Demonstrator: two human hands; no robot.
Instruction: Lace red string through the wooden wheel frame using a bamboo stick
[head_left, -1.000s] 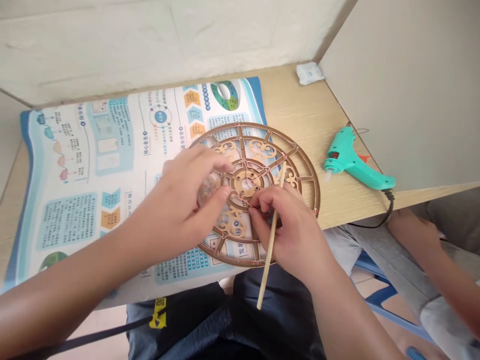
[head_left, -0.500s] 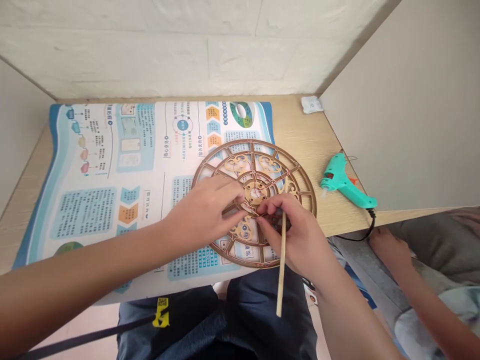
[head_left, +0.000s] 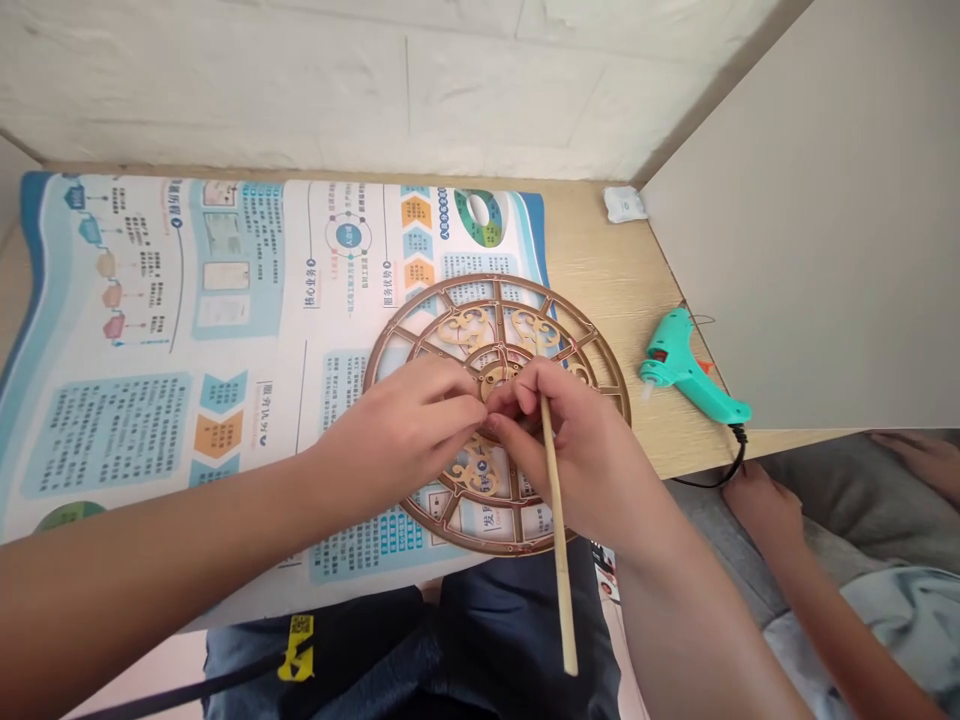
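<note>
A round brown openwork wheel frame [head_left: 517, 548] with spokes, rings and gold scroll ornaments lies on the printed sheet, thin reddish wires running along it. Over its hub, my left hand [head_left: 420, 415] is closed in a pinch, its fingertips meeting those of my right hand [head_left: 581, 435]. Whatever is between the pinched fingertips is hidden. A slim wooden stick [head_left: 562, 570] is held in my right hand, its lower end pointing down toward my lap.
Under the wheel spreads a printed poster sheet [head_left: 300, 230] on the wooden desk [head_left: 592, 270]. To the right lies a teal glue gun [head_left: 690, 370] with a black cord. A small white packet [head_left: 625, 204] sits near the back wall. Another person's arm [head_left: 825, 590] rests at the right.
Both hands have drawn together so their fingertips meet, covering part of the hub. The stick has swung, its lower end now further down and slightly right. The view has shifted a little.
</note>
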